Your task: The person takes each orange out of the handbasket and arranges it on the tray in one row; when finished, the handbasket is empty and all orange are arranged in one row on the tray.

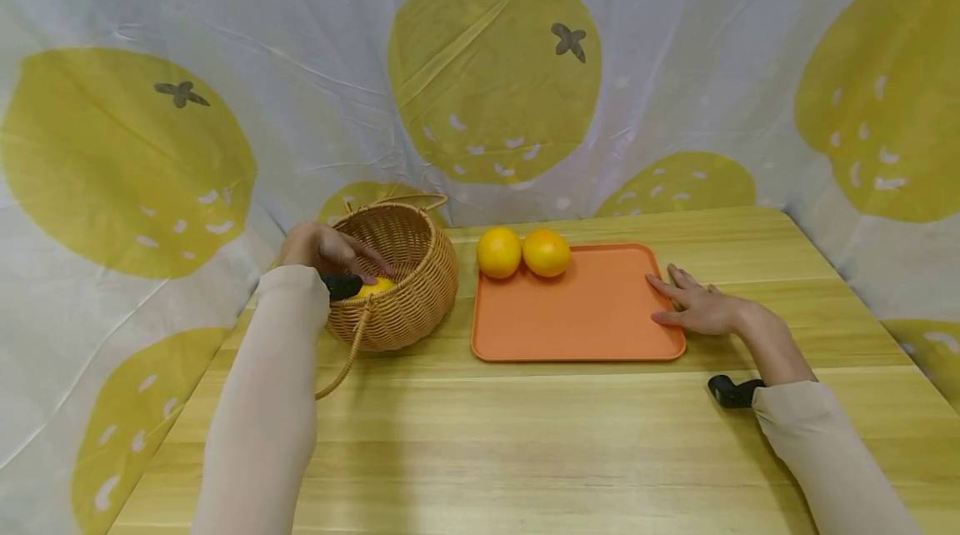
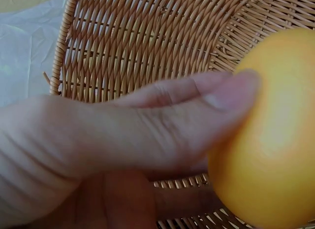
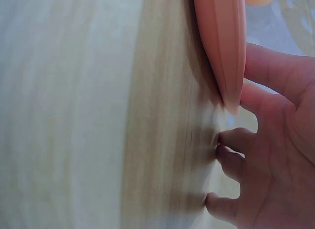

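1. Wicker basket (image 1: 405, 285), round, tan, loop handles, is sitting left of centre in the head view on the wooden table (image 1: 525, 443).
2. Left hand (image 1: 322, 250) is reaching into it, thumb and fingers curling round a smooth yellow-orange orange (image 2: 270, 140); fruit is filling the right side of the left wrist view.
3. Right hand (image 1: 697, 306) is lying flat, fingers spread, touching the right edge of the orange tray (image 1: 585, 318).
4. Two more oranges (image 1: 522, 252) are sitting touching at the tray's upper left.
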Available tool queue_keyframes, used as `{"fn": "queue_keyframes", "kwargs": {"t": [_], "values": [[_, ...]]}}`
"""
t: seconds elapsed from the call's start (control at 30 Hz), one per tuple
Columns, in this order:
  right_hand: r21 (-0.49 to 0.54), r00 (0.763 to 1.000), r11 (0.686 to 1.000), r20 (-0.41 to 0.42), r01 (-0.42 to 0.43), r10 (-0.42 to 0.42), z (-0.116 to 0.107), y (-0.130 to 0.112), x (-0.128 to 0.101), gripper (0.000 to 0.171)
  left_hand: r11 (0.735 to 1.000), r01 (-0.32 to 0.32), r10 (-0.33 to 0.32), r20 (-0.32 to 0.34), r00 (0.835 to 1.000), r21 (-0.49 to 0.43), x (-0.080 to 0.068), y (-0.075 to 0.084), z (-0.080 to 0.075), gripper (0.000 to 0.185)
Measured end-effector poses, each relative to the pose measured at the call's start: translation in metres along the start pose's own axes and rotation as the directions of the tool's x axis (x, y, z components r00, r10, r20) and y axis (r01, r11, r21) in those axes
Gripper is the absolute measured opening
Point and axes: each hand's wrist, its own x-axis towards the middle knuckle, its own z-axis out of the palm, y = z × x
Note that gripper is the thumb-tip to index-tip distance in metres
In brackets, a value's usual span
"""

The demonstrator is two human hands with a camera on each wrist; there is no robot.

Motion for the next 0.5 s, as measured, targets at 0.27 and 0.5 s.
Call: {"fn": "queue_keyframes", "kwargs": {"t": [0.27,0.5], "values": [[0.007,1.0,1.0,0.002,0.0,0.0,0.0001,0.0007,-0.0002,0.087,0.999,-0.046,0.045,-0.019,0.999,-0.025,0.0003,-0.0017,-0.0005,0.046],[0.001,1.0,1.0,-0.003,0.002,-0.002,-0.0003,0.0,0.0,0.087,0.998,-0.064,0.063,0.029,0.998,0.009,0.0026,-0.0033,0.0004,0.05]]}}
